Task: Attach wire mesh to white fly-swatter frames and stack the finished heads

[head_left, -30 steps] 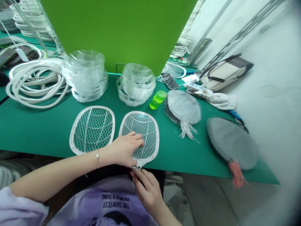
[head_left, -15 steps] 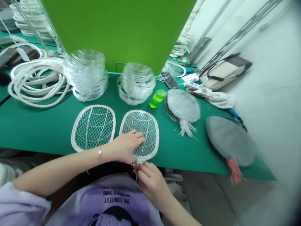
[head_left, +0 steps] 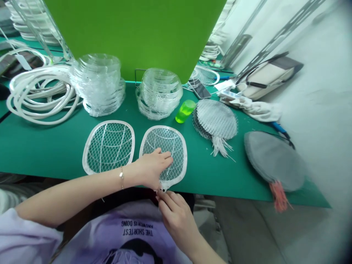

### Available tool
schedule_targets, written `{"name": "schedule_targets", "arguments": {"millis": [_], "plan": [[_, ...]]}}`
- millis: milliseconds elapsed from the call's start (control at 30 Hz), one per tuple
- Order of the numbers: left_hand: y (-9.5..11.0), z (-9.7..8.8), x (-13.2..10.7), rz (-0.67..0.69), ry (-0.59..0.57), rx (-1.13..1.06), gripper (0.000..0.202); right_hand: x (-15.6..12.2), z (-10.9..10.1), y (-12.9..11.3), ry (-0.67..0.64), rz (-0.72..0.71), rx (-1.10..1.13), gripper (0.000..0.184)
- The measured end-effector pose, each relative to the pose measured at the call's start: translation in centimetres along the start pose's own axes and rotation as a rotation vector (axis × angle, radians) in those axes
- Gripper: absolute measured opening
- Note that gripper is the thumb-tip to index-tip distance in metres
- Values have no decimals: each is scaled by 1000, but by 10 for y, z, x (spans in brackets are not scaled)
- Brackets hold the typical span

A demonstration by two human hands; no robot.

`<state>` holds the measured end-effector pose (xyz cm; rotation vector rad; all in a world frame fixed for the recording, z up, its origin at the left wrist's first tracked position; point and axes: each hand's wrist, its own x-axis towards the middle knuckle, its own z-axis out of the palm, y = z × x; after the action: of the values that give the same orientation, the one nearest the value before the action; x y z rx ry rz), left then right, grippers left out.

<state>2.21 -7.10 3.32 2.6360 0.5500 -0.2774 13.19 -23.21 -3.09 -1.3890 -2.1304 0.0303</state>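
Two white-framed mesh racket heads lie side by side on the green table (head_left: pixel 33 143). My left hand (head_left: pixel 152 168) rests fingers-down on the mesh of the right racket head (head_left: pixel 167 141), pressing its lower part near the table's front edge. Just below, my right hand (head_left: pixel 173 211) pinches thin wires that hang from that head's neck (head_left: pixel 163 189), fingers closed on them. The left racket head (head_left: pixel 108 146) lies untouched beside my left wrist.
Two stacks of clear plastic frames (head_left: pixel 96 84) (head_left: pixel 159 93) stand behind, with white rings (head_left: pixel 38 91) at far left. A green cup (head_left: pixel 184 111), a pile of bare meshes (head_left: pixel 216 121), a grey mesh pile with red wires (head_left: pixel 273 161) and a bag (head_left: pixel 271 75) sit to the right. A green panel (head_left: pixel 137 33) rises behind.
My left hand's fingers have slid slightly right over the mesh, and my right hand has come up closer to the racket head's neck. The view has shifted a little.
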Motion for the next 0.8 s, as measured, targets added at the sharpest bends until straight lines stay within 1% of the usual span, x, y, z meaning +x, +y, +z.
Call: {"name": "schedule_targets", "arguments": {"millis": [100,167,233,267,300,400,500,600,667,800], "plan": [[1,0,1,4,-8,11,56,10,-5,0,-76,6,-6,30],[0,-1,0,6,1,23,56,11,-10,2,-89,13,-15,25],[-3,-2,-3,18,19,18,55,5,-14,5,-87,-11,6,19],[-4,-3,-4,25,28,4,55,-1,-16,8,-78,-31,29,18],[-5,-3,-5,30,34,-16,55,-8,-16,11,-58,-50,47,23],[-7,-3,-7,24,53,-60,57,-31,-6,22,58,-55,26,40],[-6,1,-6,3,78,-59,58,-48,17,31,150,-65,-16,49],[-4,5,-5,-12,102,-67,58,-57,36,37,218,-102,0,52],[-3,7,-5,-30,113,-71,58,-58,40,38,244,-106,7,52],[1,6,-5,-52,115,-74,57,-53,33,34,273,-82,-2,53]]}}
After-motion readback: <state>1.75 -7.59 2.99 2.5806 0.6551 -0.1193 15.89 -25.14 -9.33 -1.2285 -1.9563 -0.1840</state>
